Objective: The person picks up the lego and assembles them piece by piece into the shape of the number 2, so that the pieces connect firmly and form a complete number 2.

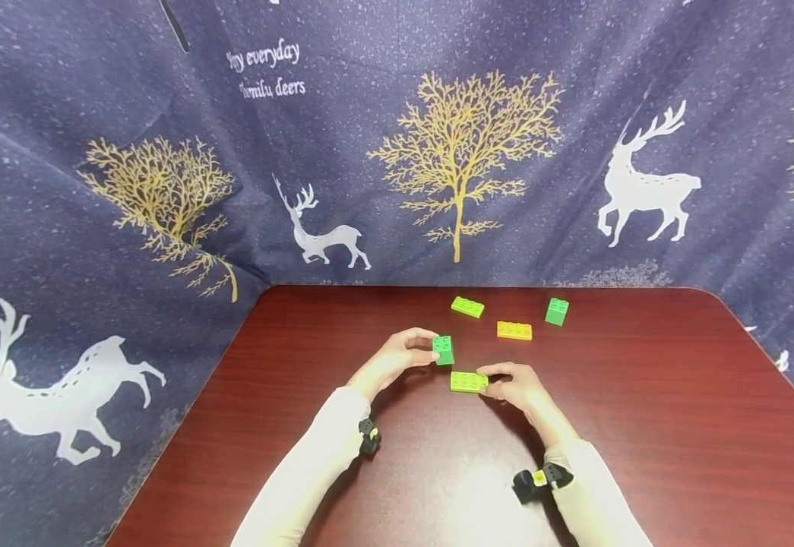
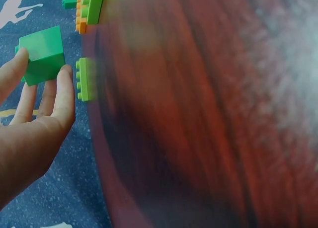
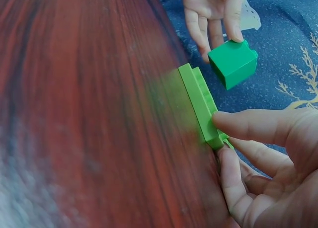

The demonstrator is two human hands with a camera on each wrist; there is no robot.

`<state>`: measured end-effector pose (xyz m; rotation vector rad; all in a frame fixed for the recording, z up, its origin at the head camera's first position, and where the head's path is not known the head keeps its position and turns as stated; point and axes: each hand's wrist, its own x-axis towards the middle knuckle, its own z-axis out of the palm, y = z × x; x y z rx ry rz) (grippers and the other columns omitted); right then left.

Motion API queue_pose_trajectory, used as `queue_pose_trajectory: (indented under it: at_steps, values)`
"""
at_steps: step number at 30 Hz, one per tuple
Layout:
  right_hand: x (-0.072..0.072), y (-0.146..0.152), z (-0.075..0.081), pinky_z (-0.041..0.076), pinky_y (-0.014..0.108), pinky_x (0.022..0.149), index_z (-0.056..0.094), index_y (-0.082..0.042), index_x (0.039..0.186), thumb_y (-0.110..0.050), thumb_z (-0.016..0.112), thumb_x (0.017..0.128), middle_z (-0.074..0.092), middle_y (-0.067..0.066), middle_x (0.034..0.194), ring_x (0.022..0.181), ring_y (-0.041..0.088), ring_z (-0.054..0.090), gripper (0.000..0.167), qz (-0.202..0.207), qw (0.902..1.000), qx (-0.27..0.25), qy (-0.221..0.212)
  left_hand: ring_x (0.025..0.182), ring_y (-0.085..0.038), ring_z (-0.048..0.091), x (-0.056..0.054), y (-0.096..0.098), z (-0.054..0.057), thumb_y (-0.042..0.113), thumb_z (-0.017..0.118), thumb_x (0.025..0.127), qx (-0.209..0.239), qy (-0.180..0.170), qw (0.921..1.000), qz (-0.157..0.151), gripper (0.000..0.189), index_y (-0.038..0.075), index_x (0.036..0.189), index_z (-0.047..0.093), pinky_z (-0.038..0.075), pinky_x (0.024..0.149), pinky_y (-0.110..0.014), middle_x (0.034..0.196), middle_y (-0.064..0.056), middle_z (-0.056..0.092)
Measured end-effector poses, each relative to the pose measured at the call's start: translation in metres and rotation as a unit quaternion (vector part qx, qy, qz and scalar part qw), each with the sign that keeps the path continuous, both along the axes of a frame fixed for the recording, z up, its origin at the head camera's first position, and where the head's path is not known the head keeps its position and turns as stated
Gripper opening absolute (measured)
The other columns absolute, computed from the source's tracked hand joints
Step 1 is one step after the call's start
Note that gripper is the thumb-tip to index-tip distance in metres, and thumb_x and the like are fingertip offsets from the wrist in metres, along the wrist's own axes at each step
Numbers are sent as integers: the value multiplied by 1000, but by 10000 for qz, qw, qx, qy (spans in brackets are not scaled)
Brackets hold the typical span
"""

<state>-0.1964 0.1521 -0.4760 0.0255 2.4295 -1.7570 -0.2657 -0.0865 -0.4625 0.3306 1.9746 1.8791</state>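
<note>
My left hand [image 1: 397,357] pinches a bright green toy building brick [image 1: 443,350] between thumb and fingers. In the left wrist view this brick [image 2: 47,56] is tall and blocky, held above the table with its studs turned away. Close by, the thumb and fingers of my right hand [image 1: 521,389] grip the right end of a flat lime-green brick [image 1: 465,382]. That lime brick [image 3: 196,104] lies low at the table surface in the right wrist view. The green brick [image 3: 233,64] is apart from it, beyond it and slightly higher.
Farther back on the reddish-brown table [image 1: 314,319] lie another lime brick [image 1: 468,306], a flat orange-yellow brick [image 1: 514,330] and a second green brick [image 1: 557,311]. A dark blue cloth [image 1: 342,152] with deer and trees hangs behind the table's far edge.
</note>
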Motion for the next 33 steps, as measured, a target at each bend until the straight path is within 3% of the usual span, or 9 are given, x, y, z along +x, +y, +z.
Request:
queue_pose_trajectory:
  at_steps: [14,20,33]
  values:
    - [0,-1,0,50,28,55,68,6,110,2,76,73,67,11,81,60,11,57,38,-57,10000,56,44,84,-18,64,8,4,-7,-5,69,83,-23,-110,9997,-214,40,-3,121,59,55,80,-38,110,-14,64]
    - [-2,0,-1,50,28,56,69,5,111,1,76,73,67,14,91,61,11,58,39,-80,9999,126,76,85,-17,65,10,7,-9,-4,70,82,-47,-158,9994,-308,40,0,121,60,55,81,-36,111,-13,65]
    - [-2,0,-3,50,30,55,69,5,111,1,77,72,68,14,87,62,12,58,39,-114,9998,137,71,88,-17,65,14,10,-11,-2,70,82,-48,-87,9985,-533,39,2,120,61,55,80,-34,109,-12,66]
